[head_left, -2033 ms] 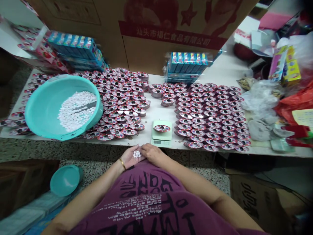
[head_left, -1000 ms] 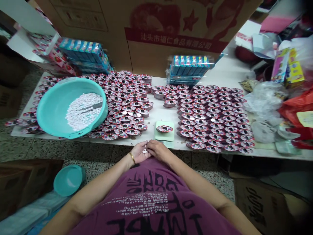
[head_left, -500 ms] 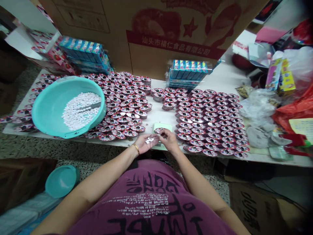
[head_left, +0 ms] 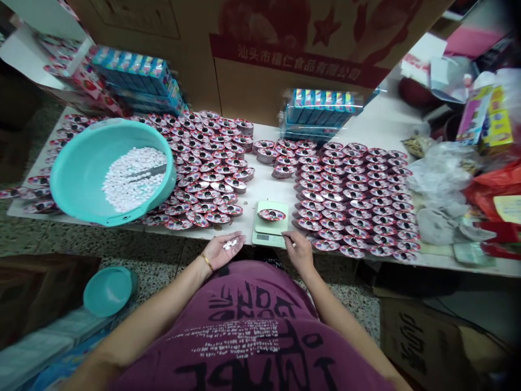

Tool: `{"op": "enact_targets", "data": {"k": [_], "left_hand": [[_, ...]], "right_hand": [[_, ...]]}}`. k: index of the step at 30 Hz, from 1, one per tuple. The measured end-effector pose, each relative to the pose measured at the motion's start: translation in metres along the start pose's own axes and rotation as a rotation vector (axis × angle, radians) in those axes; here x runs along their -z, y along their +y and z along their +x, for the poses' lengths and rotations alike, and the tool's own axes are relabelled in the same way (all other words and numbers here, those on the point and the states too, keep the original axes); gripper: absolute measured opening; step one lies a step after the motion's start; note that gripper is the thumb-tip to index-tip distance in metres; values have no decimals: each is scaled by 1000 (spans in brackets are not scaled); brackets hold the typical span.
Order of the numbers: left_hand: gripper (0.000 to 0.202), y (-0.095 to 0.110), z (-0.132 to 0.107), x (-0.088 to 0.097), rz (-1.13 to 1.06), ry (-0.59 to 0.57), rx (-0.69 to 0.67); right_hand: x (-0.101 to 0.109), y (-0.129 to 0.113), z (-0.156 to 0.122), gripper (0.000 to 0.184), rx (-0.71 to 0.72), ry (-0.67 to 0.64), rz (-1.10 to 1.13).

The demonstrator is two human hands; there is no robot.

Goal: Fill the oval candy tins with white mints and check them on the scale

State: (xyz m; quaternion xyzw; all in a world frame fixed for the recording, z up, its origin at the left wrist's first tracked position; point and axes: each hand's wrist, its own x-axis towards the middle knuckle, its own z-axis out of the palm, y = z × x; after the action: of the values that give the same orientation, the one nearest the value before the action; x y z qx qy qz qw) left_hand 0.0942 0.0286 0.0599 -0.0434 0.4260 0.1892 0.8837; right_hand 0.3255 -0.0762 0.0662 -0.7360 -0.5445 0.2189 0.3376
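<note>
My left hand (head_left: 223, 251) is turned palm up at the table's front edge, with several small white tablets (head_left: 230, 244) lying on its cupped palm and fingers. My right hand (head_left: 299, 248) is beside the lower right corner of a pale green digital scale (head_left: 260, 224), its fingers bent and drawn together. Whether anything small is between those fingertips cannot be seen. One red-rimmed oval pack (head_left: 272, 215) with a dark hole in its top sits on the scale's plate, apart from both hands. The scale's display faces me.
A turquoise basin (head_left: 73, 179) at left holds a heap of white tablets (head_left: 130, 179) and a flat scoop-like strip. Rows of similar oval packs (head_left: 354, 206) flank the scale. Behind stand a large carton (head_left: 260, 92) and blue wrapped boxes (head_left: 317, 108). Plastic bags (head_left: 439, 174) lie at right.
My hands have drawn apart: the left moved left and down with the tablets, the right moved right and down, off the pack. The scale and pack now show fully.
</note>
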Motion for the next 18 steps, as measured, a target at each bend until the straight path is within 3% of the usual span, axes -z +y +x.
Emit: {"op": "enact_targets", "data": {"k": [4, 7, 11, 18], "left_hand": [[24, 0, -2, 15, 51, 45, -18], [15, 3, -2, 17, 59, 47, -2], [11, 7, -3, 12, 61, 40, 7], [20, 13, -7, -1, 147, 29, -48]], "right_hand": [[1, 28, -13, 21, -261, 125, 37], [5, 37, -6, 23, -345, 175, 84], [10, 33, 15, 26, -263, 220, 106], [7, 15, 46, 37, 6, 113, -33]]}}
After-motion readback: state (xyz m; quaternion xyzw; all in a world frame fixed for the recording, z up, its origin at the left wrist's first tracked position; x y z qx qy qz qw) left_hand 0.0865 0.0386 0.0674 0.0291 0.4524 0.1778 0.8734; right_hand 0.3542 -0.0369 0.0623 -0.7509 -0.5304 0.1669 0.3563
